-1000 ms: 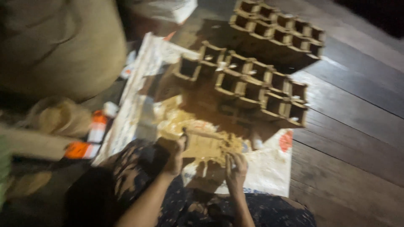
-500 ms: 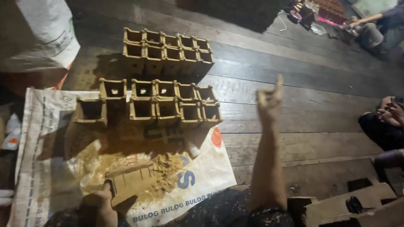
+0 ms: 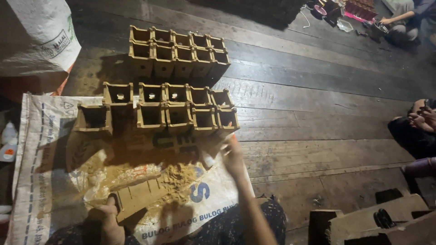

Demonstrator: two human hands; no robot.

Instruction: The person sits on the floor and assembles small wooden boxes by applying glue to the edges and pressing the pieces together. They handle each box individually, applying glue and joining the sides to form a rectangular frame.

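Right hand point(image 3: 234, 154), raised half a second ago, has dropped to the near row's end box point(image 3: 227, 119); whether its fingers grip anything cannot be told. Left hand point(image 3: 110, 222) clasps a notched clay slab point(image 3: 138, 197) on the woven sack point(image 3: 41, 149). Ten square clay boxes behind, ten nearer. Bare plank floor point(image 3: 318, 118) lies open rightward.

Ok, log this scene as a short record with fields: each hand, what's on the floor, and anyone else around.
left hand: holds a notched wooden strip over sawdust
right hand: reaching to the nearest row of square wooden boxes; what its grip holds cannot be told
surface: printed woven sack on a plank floor
further back: second block of boxes
others: people seated at right
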